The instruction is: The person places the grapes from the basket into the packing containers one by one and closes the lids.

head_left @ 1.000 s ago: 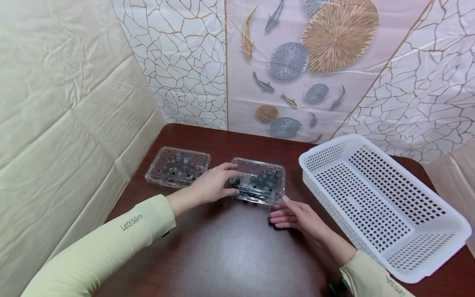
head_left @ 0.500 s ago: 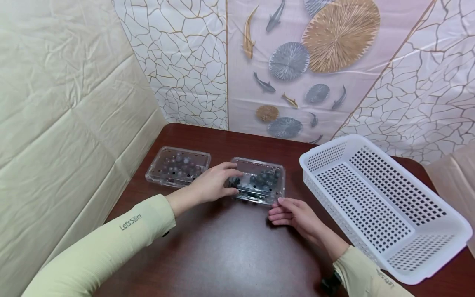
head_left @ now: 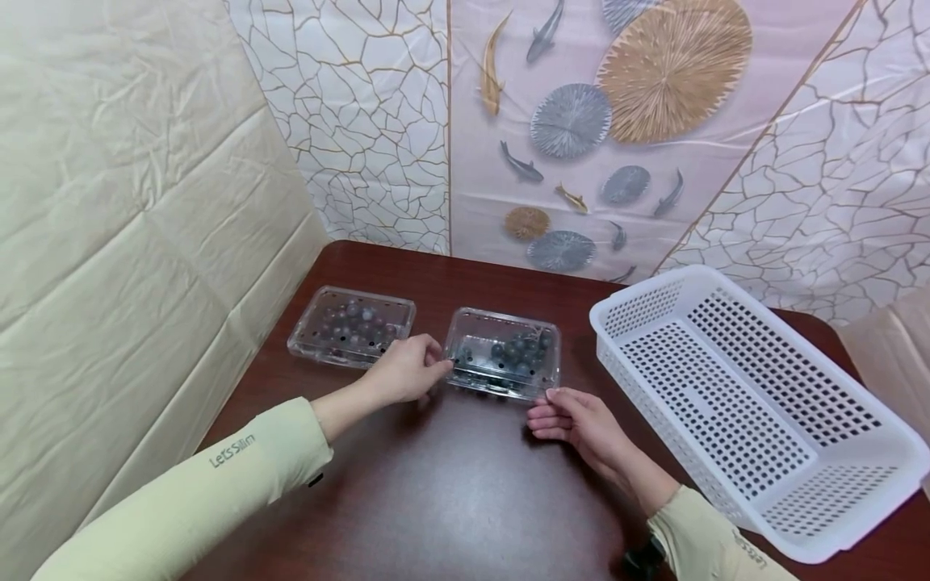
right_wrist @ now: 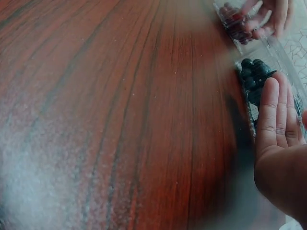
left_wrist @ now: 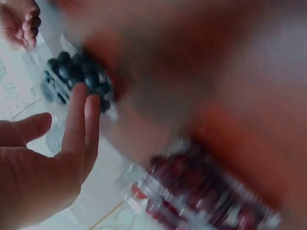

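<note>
Two clear plastic clamshell boxes lie side by side on the table. Dark, nearly black grapes [head_left: 521, 353] fill part of the right box [head_left: 475, 324]. Reddish-purple grapes [left_wrist: 187, 177] are in the left box [head_left: 320, 300]. My left hand [head_left: 407, 373] is at the near left corner of the right box, its thumb tip by the edge; in the left wrist view its fingers extend loosely with nothing between them. My right hand [head_left: 588, 428] is beside that box's near right corner, fingertips right at the edge; its fingers [right_wrist: 270, 108] look nearly straight in the right wrist view.
A white perforated plastic basket [head_left: 603, 343] stands on the right of the dark red-brown wooden table [head_left: 465, 492]. Patterned cloth [head_left: 370, 121] hangs behind the table, and a cream cloth wall [head_left: 145, 266] borders its left side.
My left hand has drawn back to the left, off the lid of the box of dark grapes. My right hand stays by the near right corner, and both boxes keep their places.
</note>
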Tool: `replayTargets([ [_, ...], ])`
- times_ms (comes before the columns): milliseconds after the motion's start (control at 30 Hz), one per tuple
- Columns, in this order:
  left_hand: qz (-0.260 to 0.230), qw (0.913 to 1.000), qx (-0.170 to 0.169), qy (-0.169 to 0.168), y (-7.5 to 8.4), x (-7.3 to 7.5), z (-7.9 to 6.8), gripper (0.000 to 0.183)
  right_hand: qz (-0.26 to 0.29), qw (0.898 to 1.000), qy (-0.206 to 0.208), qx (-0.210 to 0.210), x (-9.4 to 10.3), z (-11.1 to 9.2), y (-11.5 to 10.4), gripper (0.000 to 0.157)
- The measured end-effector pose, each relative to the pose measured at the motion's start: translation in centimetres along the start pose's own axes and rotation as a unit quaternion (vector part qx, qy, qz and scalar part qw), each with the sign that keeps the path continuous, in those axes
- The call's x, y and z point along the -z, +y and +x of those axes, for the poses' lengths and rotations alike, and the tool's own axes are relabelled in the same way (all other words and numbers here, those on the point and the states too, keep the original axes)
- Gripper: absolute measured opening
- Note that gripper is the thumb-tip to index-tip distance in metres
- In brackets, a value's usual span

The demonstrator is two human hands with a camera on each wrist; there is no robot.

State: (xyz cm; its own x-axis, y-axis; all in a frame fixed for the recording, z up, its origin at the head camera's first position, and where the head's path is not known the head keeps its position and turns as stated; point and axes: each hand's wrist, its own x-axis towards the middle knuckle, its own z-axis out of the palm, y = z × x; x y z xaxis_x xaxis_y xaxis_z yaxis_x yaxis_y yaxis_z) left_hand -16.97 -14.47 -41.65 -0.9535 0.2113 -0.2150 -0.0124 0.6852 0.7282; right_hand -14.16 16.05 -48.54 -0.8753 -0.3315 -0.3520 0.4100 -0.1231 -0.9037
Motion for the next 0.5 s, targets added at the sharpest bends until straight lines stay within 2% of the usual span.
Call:
replayTargets([
  [33,-0.049,0.9984,0.024,-0.013,-0.1,-0.3,0.0,0.031,0.001,1.0,0.001,0.001,0.0,0.0,0.0,0.027],
  [67,-0.102,0.9934,0.048,-0.024,-0.3,-0.6,-0.1,0.03,0.002,1.0,0.003,0.001,0.0,0.0,0.0,0.027],
  [133,-0.203,0.9745,0.088,-0.037,-0.6,-1.3,0.0,0.028,0.003,1.0,0.003,0.002,0.0,0.0,0.1,0.026],
  [200,-0.277,0.9535,0.11,-0.042,-1.0,-1.7,0.2,0.025,0.004,1.0,0.002,0.003,0.0,0.0,0.1,0.026],
  [233,-0.301,0.9456,0.116,-0.043,-1.1,-1.9,0.2,0.024,0.005,1.0,0.001,0.003,0.0,0.0,0.1,0.026],
  [300,-0.328,0.9354,0.125,-0.04,-1.2,-2.1,0.4,0.022,0.006,1.0,-0.001,0.004,0.0,0.0,0.2,0.026],
  [367,-0.345,0.9289,0.131,-0.033,-1.3,-2.2,0.5,0.02,0.006,1.0,-0.002,0.004,0.0,0.0,0.2,0.027],
  [500,-0.364,0.9215,0.135,-0.021,-1.2,-2.5,0.7,0.017,0.008,1.0,-0.003,0.004,-0.1,-0.1,0.2,0.028],
])
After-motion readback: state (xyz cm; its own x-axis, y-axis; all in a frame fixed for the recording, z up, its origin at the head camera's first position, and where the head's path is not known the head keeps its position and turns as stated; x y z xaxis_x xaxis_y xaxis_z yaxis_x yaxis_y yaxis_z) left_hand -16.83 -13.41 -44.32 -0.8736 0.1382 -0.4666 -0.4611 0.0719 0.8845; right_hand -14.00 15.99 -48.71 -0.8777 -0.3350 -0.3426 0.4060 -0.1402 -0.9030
